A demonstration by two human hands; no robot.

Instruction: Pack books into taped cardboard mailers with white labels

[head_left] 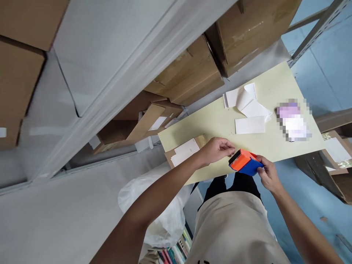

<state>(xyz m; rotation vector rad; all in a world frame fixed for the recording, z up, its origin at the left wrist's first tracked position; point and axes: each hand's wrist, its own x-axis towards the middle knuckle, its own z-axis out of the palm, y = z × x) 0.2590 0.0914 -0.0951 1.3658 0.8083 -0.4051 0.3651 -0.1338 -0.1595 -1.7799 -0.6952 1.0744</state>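
My right hand (268, 172) grips a boxy orange-and-blue hand tool (245, 163) from its right end, over the front edge of the table. A black, toothed-looking strip runs along the tool's left end; its exact kind is unclear. Close to that black end is my left hand (218, 149), its fingers bent and drawn together above the tabletop. Whatever may be between those fingertips is too small to make out. The left hand and the tool look slightly apart.
White paper sheets (250, 124) lie on the cream table (209, 126), beside a blurred-out item (293, 121) at right. A flat carton with labels (187, 151) is left. Cardboard boxes (189, 73) line the back; a white plastic bag (162, 216) and books (178, 249) are below.
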